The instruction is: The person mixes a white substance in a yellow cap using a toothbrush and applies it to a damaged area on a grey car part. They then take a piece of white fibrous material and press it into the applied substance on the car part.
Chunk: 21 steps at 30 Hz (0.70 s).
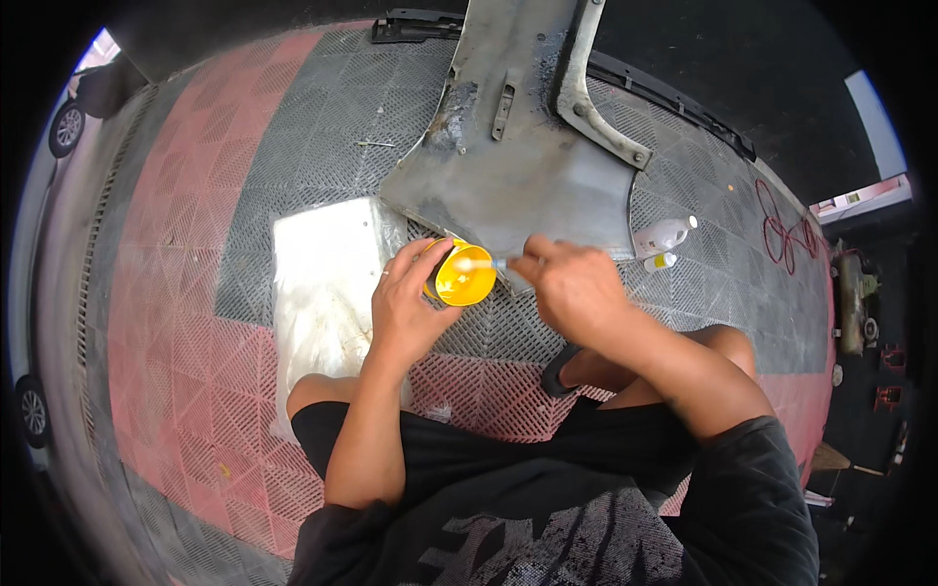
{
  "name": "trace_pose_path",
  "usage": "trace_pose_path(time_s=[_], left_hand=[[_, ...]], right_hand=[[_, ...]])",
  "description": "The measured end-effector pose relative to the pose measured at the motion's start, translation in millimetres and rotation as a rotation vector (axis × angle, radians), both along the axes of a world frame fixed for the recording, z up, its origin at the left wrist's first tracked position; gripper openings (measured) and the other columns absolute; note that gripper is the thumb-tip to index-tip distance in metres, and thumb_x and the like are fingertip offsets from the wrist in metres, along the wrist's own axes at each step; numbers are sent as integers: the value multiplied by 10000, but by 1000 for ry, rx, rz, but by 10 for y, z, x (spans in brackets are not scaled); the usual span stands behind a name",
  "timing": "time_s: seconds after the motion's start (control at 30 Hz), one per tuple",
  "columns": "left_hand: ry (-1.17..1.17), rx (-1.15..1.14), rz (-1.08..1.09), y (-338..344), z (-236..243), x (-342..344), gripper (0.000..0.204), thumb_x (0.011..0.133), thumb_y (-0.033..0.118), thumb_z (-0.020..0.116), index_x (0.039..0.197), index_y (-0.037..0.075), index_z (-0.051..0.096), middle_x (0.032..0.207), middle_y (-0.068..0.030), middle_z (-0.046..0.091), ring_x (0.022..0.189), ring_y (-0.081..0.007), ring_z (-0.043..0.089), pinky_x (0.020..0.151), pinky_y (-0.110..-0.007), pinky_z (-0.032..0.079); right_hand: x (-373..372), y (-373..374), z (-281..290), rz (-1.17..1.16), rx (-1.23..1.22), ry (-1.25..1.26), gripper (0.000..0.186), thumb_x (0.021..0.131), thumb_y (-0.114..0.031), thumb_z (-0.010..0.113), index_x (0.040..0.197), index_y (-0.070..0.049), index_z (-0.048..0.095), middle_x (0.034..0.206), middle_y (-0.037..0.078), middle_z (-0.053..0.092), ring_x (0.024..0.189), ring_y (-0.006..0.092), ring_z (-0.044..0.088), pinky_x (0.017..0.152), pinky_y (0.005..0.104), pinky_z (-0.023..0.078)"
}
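Note:
My left hand [410, 303] grips a yellow cup [466, 286] in the middle of the view, tilted so that its inside shows. My right hand [572, 288] holds a light-handled stirrer or brush [486, 264] whose whitish end is inside the cup; its exact kind is unclear. Behind both hands lies a bare grey metal panel [557, 186] with a curved edge and patchy dark marks. To the left, a white sheet in clear plastic wrapping [322, 254] lies on the floor.
A white bottle [664, 236] and a small yellow-labelled bottle [660, 263] are right of the panel. Grid floor tiles [176, 322] are grey and red. A red hose [777, 234] and equipment [855, 303] are at the right; car wheels [66, 130] show at the far left.

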<state>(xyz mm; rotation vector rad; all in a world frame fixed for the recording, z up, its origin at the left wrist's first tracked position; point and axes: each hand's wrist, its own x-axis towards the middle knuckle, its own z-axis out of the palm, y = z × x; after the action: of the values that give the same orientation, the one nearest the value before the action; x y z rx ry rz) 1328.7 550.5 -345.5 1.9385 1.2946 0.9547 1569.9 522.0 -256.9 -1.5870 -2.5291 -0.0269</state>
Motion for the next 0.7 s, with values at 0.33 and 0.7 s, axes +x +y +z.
trace_pose_path(time_s=[0.33, 0.7], left_hand=[[7, -21, 15, 5, -64, 3, 781, 678, 66, 911, 1424, 135, 693, 1424, -126, 665, 1311, -327, 663, 1112, -409, 536], [-25, -12, -58, 30, -74, -41, 779, 685, 82, 926, 1423, 91, 679, 1429, -142, 679, 1322, -334, 662, 1128, -415, 523]], right_hand=[[-44, -91, 0, 50, -118, -24, 246, 795, -34, 689, 1024, -84, 765, 941, 82, 670, 835, 297, 739, 702, 444, 591], [14, 26, 192, 35, -184, -25, 386, 808, 7, 670, 1151, -116, 797, 1024, 59, 708, 857, 316, 742, 744, 441, 601]])
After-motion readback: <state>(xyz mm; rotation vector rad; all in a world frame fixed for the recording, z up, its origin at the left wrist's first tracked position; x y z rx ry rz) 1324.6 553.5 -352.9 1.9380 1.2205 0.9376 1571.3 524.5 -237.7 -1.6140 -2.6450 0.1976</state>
